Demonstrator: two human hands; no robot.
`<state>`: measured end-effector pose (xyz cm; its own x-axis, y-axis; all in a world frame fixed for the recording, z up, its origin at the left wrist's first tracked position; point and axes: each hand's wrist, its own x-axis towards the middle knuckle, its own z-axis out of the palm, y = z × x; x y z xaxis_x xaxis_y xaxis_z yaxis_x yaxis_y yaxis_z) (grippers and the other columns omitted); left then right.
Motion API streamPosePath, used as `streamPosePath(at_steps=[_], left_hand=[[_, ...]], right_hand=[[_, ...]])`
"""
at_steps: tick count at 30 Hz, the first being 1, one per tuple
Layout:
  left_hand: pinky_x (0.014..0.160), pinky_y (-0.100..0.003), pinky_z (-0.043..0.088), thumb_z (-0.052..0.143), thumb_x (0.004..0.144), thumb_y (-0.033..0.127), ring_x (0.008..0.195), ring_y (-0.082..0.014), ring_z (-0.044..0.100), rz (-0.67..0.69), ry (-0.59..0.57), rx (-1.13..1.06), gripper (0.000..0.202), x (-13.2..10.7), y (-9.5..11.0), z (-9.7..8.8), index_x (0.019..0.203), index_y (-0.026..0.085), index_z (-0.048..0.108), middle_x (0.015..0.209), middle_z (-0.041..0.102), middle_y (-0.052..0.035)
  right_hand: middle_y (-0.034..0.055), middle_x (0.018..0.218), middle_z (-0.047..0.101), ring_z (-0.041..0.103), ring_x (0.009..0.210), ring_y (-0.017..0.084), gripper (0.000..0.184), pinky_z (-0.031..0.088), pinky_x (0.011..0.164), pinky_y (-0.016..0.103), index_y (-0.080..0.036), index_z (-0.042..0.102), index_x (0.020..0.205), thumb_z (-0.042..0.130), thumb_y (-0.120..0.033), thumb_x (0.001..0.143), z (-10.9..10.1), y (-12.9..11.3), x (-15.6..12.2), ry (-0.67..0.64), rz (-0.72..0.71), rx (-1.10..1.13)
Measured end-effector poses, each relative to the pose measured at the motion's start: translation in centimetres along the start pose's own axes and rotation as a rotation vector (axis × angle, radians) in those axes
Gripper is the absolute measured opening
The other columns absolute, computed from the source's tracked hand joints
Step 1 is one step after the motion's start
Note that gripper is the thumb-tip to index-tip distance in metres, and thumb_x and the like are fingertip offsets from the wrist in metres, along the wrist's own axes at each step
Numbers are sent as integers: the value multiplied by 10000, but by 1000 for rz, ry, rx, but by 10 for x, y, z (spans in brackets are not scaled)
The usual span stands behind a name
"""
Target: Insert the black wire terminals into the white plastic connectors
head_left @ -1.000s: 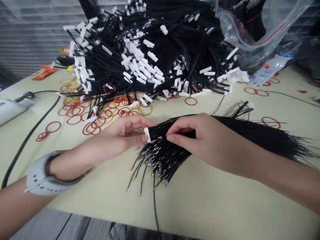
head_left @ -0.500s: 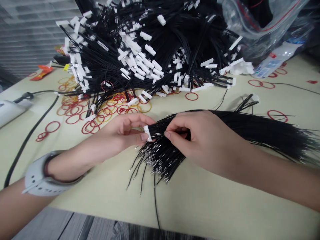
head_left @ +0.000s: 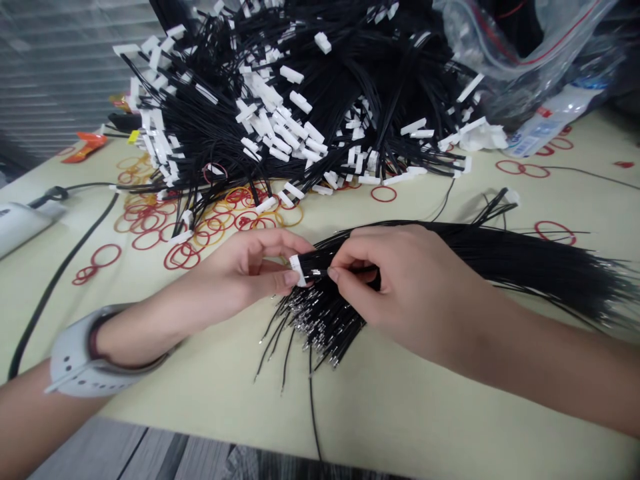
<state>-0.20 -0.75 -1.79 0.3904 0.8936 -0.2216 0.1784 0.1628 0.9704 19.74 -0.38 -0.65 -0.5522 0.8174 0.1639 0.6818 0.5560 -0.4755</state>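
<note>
Between the thumb and fingers of my left hand (head_left: 257, 267) is a small white connector housing (head_left: 297, 270), its face turned toward my right hand. My right hand (head_left: 395, 280) pinches a thin black wire (head_left: 320, 271) close to its bare metal terminal, which points at the housing. Whether the terminal touches the housing I cannot tell. Under both hands lies a thick bundle of black wires (head_left: 525, 267), with silvery crimped ends fanned out below my fingers.
A large heap of black cables with white connectors (head_left: 300, 100) fills the back of the table. Red and yellow rubber bands (head_left: 150, 220) lie scattered in front of it. A plastic bottle (head_left: 555, 120) and a clear zip bag (head_left: 530, 60) are at the back right, a white device (head_left: 25, 223) at left.
The hands stay almost in place, with the pinched wire's metal end showing a little more clearly beside the connector housing. Nothing has been let go.
</note>
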Motion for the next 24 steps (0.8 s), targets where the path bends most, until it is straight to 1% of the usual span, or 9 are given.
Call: streamPosePath(at_steps=[5,10,13,18,24], left_hand=[[593,-115,480,638,770,131,660,-51,590,-6,-8,10,199,-3,-1,1,962,178,620,812,644,21],[572,-125,494,660,748,139,626,-54,599,7,7,-34,220,0,-4,1,962,178,631,804,648,18],[577,-131,498,662,747,137,636,-60,607,0,21,-30,224,1,-4,1,965,175,635,814,660,13],[564,-92,469,654,759,121,613,-34,593,-10,17,-34,209,-2,-4,2,954,195,640,735,655,49],[542,-94,475,670,735,88,592,-39,595,-11,49,-67,223,-2,-5,2,936,179,645,709,655,47]], right_hand=[[-18,600,606,448,504,85,176,283,517,246,-188,655,667,515,-189,775,3,0,0,0,63,116],[-20,574,594,430,480,75,180,281,508,241,-179,661,665,516,-170,770,7,-2,0,-36,89,181],[-21,573,594,418,475,70,186,281,513,238,-176,658,652,516,-171,771,9,-3,0,-31,91,197],[-20,618,625,451,508,70,185,309,541,231,-175,664,658,517,-166,770,11,-2,1,-11,92,218],[-20,634,641,473,527,72,176,326,559,231,-173,680,681,531,-165,774,12,-1,3,-16,92,246]])
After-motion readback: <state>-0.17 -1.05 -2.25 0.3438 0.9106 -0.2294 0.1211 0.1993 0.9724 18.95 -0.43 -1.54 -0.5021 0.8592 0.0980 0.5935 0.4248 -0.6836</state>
